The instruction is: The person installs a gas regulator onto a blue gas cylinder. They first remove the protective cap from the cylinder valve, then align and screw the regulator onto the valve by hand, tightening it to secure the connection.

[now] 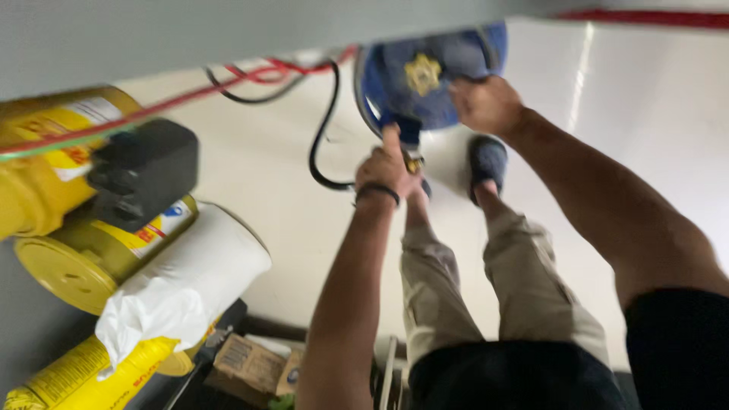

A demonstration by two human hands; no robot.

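Yellow tubs (72, 228) and a white roll (182, 285) lie at left. The left hand (386, 171) grips the black hose (323, 137) at its brass fitting – mid-feed, I judge (blurred) – while the right hand (486, 105) steadies the blue reel (425, 72); next calls for an even pull.

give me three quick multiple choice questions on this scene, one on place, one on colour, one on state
1. Where is the white wipe roll?
A. left, among the yellow tubs
B. on the floor by the shoes
C. in the right hand

2. What colour is the round reel?
A. green
B. blue
C. white

3. What is the left hand doing?
A. hanging free
B. lying flat on the floor
C. gripping below the reel

Answers: 1 A, it lies between yellow tubs. 2 B, its housing is blue. 3 C, its fingers close on the fitting by the black hose, while the right hand rests on the reel.
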